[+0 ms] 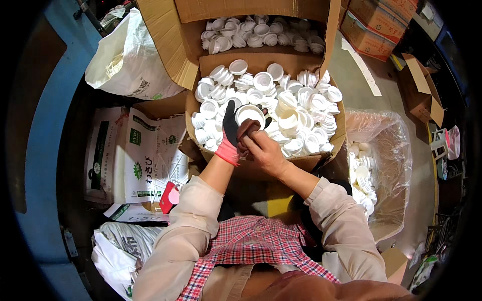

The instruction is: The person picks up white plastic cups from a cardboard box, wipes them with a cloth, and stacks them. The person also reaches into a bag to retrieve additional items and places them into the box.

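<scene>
My left hand (231, 129), in a black glove with a pink cuff, grips a white round plastic cap (249, 113) from its left side and from below. The cap's hollow side faces up. Bare and closed, my right hand (267, 152) holds a dark brown, curved piece (247, 130) against the near rim of the cap; what kind of thing it is I cannot make out. Both hands are above the near part of an open cardboard box (296, 163) heaped with white plastic caps (263, 82) like the held one.
Behind stands another cardboard box (193, 22) with more caps. A plastic-lined box (389, 200) holding white pieces is on the right. At left are a white sack (145, 60), printed packaging (135, 155) and a red item (168, 197). Orange cartons (371, 32) stand at the back right.
</scene>
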Demonstrator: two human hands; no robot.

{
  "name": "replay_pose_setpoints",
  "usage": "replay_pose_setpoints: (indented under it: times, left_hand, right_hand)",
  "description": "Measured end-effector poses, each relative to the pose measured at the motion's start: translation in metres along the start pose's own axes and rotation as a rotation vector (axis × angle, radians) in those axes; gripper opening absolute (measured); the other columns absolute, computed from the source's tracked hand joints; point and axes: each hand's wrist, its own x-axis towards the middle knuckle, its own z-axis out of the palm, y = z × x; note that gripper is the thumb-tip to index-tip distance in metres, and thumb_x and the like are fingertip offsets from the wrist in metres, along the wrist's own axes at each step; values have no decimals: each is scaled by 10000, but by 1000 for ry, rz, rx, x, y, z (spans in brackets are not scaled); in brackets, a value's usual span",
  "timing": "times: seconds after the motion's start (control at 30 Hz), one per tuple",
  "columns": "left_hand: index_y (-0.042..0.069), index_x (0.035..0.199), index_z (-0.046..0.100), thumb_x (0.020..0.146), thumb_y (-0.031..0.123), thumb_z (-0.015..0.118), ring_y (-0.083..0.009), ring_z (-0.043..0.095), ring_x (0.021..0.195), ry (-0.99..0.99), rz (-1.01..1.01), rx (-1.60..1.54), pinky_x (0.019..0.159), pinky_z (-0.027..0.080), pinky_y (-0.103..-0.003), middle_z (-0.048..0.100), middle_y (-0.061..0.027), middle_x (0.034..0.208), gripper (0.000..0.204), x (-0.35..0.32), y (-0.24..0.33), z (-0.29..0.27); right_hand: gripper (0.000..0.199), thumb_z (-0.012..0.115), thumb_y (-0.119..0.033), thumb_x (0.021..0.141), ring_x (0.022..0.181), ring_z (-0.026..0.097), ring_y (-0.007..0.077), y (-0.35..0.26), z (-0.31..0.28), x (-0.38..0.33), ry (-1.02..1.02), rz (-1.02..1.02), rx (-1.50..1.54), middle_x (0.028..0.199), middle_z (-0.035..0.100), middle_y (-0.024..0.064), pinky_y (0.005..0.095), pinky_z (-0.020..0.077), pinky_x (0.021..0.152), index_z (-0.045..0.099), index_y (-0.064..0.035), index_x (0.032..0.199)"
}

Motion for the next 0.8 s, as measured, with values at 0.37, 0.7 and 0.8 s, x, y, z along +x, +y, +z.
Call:
replay_pose_setpoints:
  times: [0.37,0.7,0.8]
  left_hand:
    - [54,1109,553,925,271,497,-254,602,955,-169,209,1132,854,484,-345,616,-112,1051,290,-4,-6,-23]
    - [14,1147,567,823,62,633,-215,601,1015,318,657,1504,901,474,-328,606,-86,1056,335,7,-10,-7]
    - [12,1126,583,859,164,566,-253,600,1021,541,672,909,911,478,-370,607,-119,1100,307,21,-2,-58]
  right_hand:
    - [451,621,-48,740,937,590,339,4,-11,23,-5,112,53,1078,530,117,407,528,724,548,-82,1184]
    - [312,586,-35,783,801,585,396,28,4,27,96,458,-7,965,507,171,455,509,664,551,-46,1093]
    - [342,612,-44,776,868,585,409,35,28,22,-19,456,93,1011,504,188,462,515,721,541,-33,1110]
